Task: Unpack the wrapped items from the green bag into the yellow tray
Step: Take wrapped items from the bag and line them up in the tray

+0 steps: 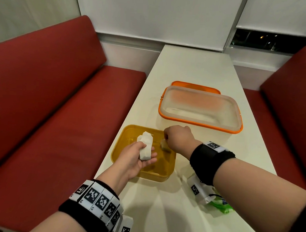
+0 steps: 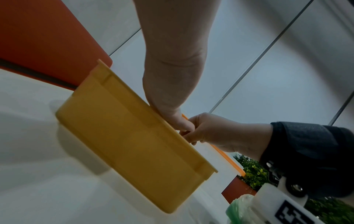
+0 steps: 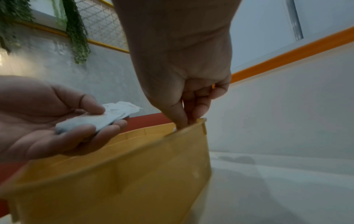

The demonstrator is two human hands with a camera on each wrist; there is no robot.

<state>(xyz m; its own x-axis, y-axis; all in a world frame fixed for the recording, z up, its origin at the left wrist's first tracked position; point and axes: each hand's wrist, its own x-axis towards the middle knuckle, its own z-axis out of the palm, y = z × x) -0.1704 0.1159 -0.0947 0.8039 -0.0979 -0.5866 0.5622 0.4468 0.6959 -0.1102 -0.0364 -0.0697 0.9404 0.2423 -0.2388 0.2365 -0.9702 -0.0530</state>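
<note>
The yellow tray (image 1: 165,172) sits on the white table near its left edge. My left hand (image 1: 148,151) hovers palm-up over the tray and holds a white paper-wrapped item (image 1: 146,144) under its thumb; this wrapped item (image 3: 107,116) shows again in the right wrist view. My right hand (image 1: 166,139) reaches down into the tray's far right part and pinches a small pale wrapped item (image 1: 164,146), mostly hidden by the fingers (image 3: 180,116). The crumpled green bag (image 1: 221,205) lies on the table beneath my right forearm.
A clear plastic box with an orange rim (image 1: 200,122) stands just beyond the tray, its orange lid (image 1: 195,85) behind it. Red bench seats (image 1: 50,109) flank the table on both sides. The table's left edge runs close beside the tray.
</note>
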